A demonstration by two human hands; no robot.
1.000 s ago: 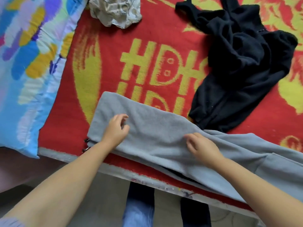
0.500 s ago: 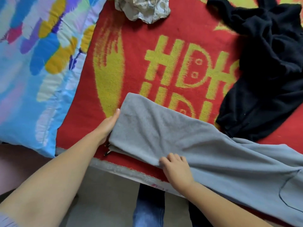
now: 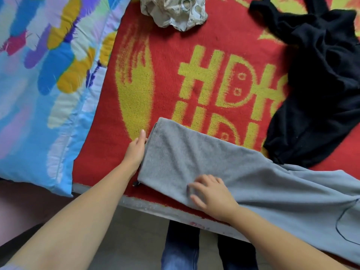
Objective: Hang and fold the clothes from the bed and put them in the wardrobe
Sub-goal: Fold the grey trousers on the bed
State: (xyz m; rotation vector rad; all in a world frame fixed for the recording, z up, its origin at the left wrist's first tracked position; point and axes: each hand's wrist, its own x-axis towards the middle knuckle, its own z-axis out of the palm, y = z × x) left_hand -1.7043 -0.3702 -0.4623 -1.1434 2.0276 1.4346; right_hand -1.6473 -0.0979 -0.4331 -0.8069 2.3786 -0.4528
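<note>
Centrally, grey trousers [image 3: 243, 178] lie along the near edge of the red blanket [image 3: 167, 78]. Left hand [image 3: 136, 151], fingers straight, touches their left end; right hand [image 3: 212, 193] presses flat, fingers spread.

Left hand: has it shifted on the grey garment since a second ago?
Yes. The left hand was on top of the grey garment; it now lies straight against the garment's left end, on the red blanket.
</note>
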